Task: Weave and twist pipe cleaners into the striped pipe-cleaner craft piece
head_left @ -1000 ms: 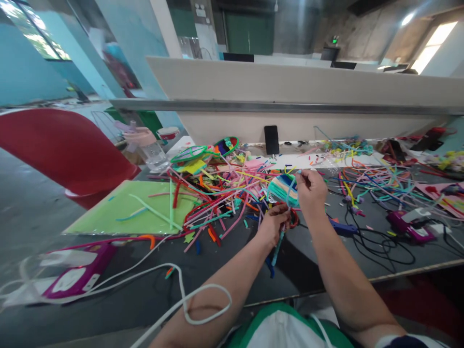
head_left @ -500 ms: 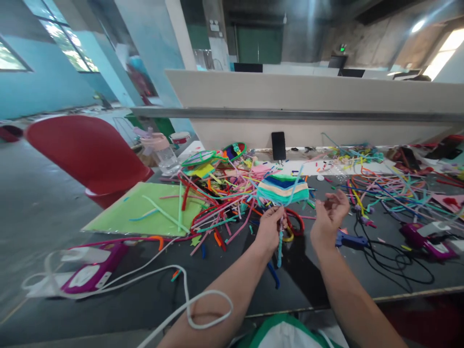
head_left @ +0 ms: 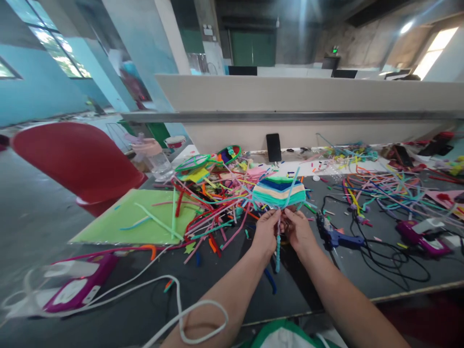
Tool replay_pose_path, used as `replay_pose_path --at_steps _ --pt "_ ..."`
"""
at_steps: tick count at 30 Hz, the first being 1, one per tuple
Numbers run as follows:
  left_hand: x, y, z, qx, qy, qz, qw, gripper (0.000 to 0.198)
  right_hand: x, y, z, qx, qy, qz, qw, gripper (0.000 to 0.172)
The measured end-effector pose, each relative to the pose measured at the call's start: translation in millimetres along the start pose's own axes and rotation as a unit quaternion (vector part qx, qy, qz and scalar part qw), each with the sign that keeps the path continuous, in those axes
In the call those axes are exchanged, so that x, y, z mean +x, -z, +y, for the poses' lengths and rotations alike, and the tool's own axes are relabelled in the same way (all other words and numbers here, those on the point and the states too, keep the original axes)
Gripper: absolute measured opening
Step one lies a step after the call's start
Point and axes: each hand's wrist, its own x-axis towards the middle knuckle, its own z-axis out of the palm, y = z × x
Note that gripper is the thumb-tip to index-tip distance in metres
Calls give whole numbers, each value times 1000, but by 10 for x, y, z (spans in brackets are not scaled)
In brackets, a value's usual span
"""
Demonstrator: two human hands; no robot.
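My left hand [head_left: 266, 233] pinches a pale blue pipe cleaner [head_left: 278, 253]; its lower part hangs down in a twisted, bumpy stem, and a straight end points up past the fingers. My right hand [head_left: 297, 230] is closed at the same spot, thumb and fingers pressed together against the pipe cleaner; its exact grip is partly hidden. Just beyond both hands lies a striped piece [head_left: 279, 192] of green, blue, cream and teal pipe cleaners, with the straight end across it. A blue glue gun [head_left: 339, 238] rests right of my right hand.
Loose pipe cleaners [head_left: 217, 212] pile up at the left, beside a green sheet [head_left: 145, 217]. More pipe cleaners [head_left: 384, 186] lie at the right. Purple power strips [head_left: 74, 290] and cables flank the work area. A phone [head_left: 273, 147] leans on the divider; a bottle [head_left: 154, 157] stands left.
My right hand has moved left from beside the glue gun to meet my left hand at the pipe cleaner, and its fingers have closed. The glue gun is now more fully visible.
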Motion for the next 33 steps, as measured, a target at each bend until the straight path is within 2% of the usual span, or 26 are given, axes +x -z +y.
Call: replay_pose_path --at_steps 9,16,21,33 --pt "-21 2 -18 31 -21 -25 999 25 63 54 25 13 -17 -58 998 21" --pt "-30 5 -34 52 -33 -28 998 29 52 30 38 25 -17 -26 999 22" --pt "-28 28 -29 62 -40 -17 997 27 73 25 77 18 7 -11 1000 23" --pt "-34 21 -33 92 -54 -3 994 33 65 54 98 5 19 -12 1000 27"
